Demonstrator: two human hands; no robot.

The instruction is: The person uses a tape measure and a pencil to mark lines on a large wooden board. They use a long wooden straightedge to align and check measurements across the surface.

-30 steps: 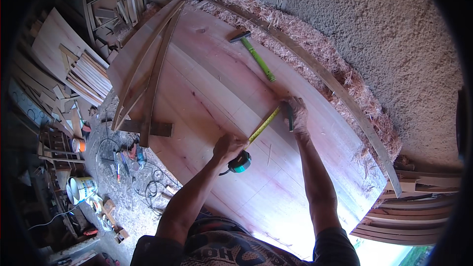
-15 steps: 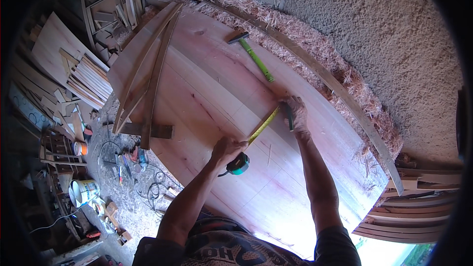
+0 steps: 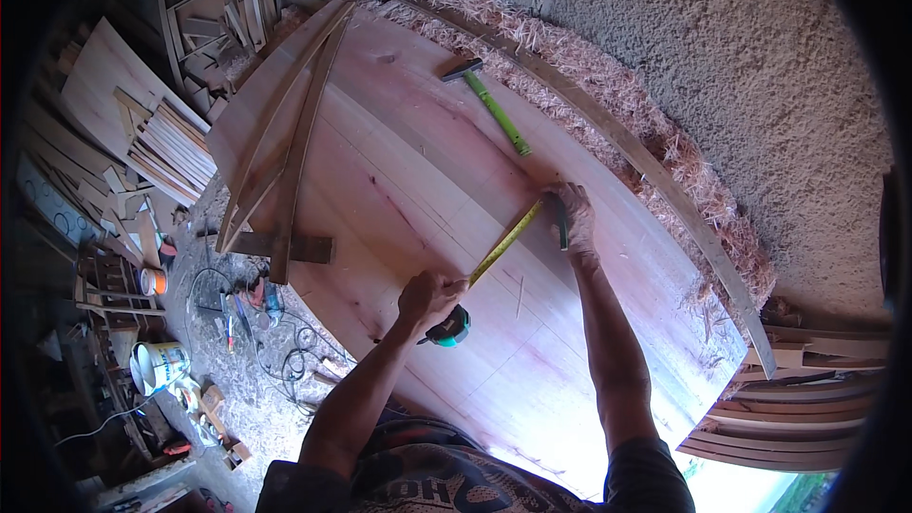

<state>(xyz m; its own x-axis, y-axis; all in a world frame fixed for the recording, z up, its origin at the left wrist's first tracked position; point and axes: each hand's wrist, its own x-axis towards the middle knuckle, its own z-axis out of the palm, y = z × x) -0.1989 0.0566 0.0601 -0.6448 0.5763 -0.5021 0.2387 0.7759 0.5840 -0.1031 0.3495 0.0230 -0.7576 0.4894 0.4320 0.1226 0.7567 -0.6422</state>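
Dark printed tee (image 3: 389, 475), short sleeves (image 3: 652, 477), pretty standard shop wear
The front had a mottled, paler pattern over the dark fabric, with curvy shapes and some chunky block lettering. Both sleeves looked plain and near-black and stopped short of the elbows, so the forearms (image 3: 613, 351), left hand (image 3: 429, 300) and right hand (image 3: 576, 217) were all bare.

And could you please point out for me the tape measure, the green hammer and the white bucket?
Tape measure (image 3: 504, 244): head view, on its pulled-out yellow blade.
Green hammer (image 3: 495, 111): head view, on its handle.
White bucket (image 3: 163, 367): head view, on its outer side.
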